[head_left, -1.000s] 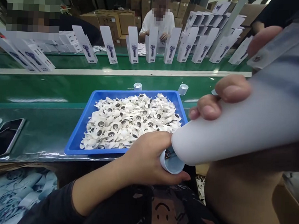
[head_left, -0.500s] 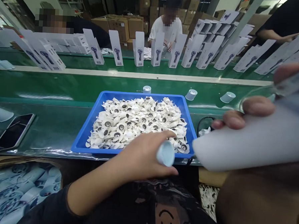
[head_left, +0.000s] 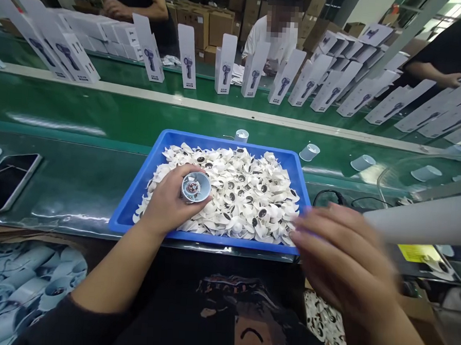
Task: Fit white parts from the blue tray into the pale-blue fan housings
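Note:
My left hand (head_left: 171,200) is wrapped around a light blue cup-shaped fan housing (head_left: 202,189), its open end facing me and a small motor with copper windings showing inside. Below it lies a blue tray (head_left: 207,240) heaped with white fan blades (head_left: 229,193), many showing dark round hubs. My right hand (head_left: 338,250) is over the tray's right front corner, smeared by motion; whether anything is in its fingers cannot be made out. Behind that hand, a thick white tube-shaped object (head_left: 425,218) reaches in from the right.
Several light blue housings (head_left: 309,152) stand or lie on the green conveyor (head_left: 133,113). White printed boxes (head_left: 189,62) line its far side, with people beyond. A phone (head_left: 11,181) lies left. Boxes of housings (head_left: 27,285) and blades (head_left: 325,321) sit below.
My left hand has moved left over the blades, turning the housing's open end into view. My right hand has come down and left, away from the white tube-shaped object. The view has tilted.

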`<state>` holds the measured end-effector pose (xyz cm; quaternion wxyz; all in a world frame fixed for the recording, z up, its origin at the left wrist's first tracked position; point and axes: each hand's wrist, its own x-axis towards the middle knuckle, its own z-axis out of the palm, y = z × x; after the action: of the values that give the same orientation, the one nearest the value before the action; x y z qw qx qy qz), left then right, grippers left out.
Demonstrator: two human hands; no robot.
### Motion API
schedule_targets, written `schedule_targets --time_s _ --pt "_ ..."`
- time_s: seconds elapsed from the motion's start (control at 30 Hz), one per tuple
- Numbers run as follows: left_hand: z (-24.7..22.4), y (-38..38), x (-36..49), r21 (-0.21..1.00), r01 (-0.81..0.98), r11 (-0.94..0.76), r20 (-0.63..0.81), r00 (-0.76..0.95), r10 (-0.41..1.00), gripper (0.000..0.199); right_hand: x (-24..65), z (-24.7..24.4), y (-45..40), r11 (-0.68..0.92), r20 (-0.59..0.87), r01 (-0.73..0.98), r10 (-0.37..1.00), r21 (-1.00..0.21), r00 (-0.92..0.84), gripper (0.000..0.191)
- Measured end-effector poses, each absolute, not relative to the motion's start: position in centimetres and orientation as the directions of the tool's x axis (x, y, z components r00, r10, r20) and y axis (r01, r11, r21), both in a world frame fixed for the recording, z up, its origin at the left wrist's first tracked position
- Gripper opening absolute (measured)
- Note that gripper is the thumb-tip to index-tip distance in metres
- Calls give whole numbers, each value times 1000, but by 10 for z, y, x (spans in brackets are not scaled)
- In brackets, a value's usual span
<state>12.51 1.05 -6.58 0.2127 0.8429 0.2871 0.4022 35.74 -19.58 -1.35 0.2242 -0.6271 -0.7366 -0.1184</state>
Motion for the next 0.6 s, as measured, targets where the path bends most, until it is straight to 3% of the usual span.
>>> schedule_targets --time_s 0.1,0.2,0.5,0.6 --pt "-65 10 122 603 308 -736 533 530 659 42 363 -35 -174 5 377 1000 926 16 -11 22" --pt "-65 10 120 617 304 -726 507 551 662 42 368 -52 -162 -151 312 988 941 32 133 10" --pt "-65 9 119 632 260 -730 483 604 633 42 344 -49 -132 -171 22 980 984 -103 175 27" --pt "-66 9 118 655 233 -719 516 557 651 46 340 -39 -120 -169 -87 981 983 -93 161 31"
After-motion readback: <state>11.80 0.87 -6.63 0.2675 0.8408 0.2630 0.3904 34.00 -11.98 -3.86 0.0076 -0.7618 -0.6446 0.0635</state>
